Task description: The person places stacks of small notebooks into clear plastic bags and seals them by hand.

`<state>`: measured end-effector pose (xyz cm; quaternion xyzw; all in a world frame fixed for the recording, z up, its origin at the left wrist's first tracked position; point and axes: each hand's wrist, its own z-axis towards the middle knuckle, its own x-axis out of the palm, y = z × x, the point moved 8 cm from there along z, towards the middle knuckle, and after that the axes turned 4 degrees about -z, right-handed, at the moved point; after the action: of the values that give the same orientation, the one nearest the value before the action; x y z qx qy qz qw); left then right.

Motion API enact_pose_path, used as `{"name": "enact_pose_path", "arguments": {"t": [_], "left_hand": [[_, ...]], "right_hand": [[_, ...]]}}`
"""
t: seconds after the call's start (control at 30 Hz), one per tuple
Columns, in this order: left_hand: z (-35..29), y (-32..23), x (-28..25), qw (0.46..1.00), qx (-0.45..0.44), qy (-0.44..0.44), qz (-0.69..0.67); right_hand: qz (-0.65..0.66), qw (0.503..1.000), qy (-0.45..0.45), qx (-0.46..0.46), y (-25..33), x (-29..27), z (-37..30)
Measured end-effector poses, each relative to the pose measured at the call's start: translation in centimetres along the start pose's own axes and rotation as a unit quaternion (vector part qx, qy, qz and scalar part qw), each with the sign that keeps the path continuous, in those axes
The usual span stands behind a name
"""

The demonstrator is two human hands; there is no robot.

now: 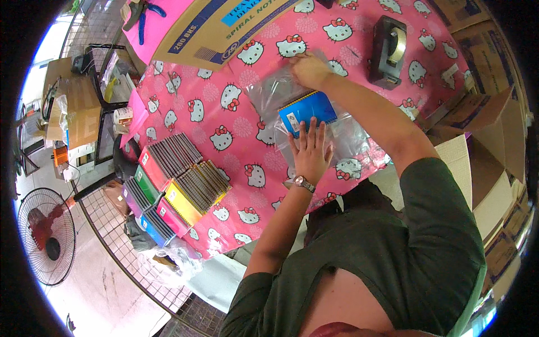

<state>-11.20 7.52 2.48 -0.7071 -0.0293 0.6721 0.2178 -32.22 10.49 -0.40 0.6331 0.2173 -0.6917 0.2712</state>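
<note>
A small blue spiral notebook (pixel 309 110) lies on clear plastic bags (pixel 269 90) on the pink patterned tablecloth. My left hand (pixel 310 153), with a watch on its wrist, rests flat with its fingers spread. Its fingertips touch the near edge of the notebook and the palm is over the plastic. My right hand (pixel 310 71) reaches past the notebook to the far edge of the plastic. The fingers of that hand are curled together on the clear film, partly hidden by the hand itself.
Stacks of colourful spiral notebooks (pixel 185 185) stand at the table's left edge. A black tape dispenser (pixel 388 53) sits at the far right. A large cardboard box (pixel 219 31) is at the back. Open cartons (pixel 477 151) stand on the right, a fan (pixel 48 236) at left.
</note>
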Motion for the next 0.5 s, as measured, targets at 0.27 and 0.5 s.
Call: {"name": "enact_pose_path", "arguments": {"t": [0.27,0.5], "left_hand": [[2.2,3.4,-0.7,0.998,-0.046,0.0,-0.052],[8.9,3.2,-8.3,0.985,0.05,-0.114,0.122]], "right_hand": [[0.108,0.986,0.13,-0.005,1.4,-5.5,-2.1],[0.006,0.992,-0.089,0.089,6.4,-7.6,-10.9]]}}
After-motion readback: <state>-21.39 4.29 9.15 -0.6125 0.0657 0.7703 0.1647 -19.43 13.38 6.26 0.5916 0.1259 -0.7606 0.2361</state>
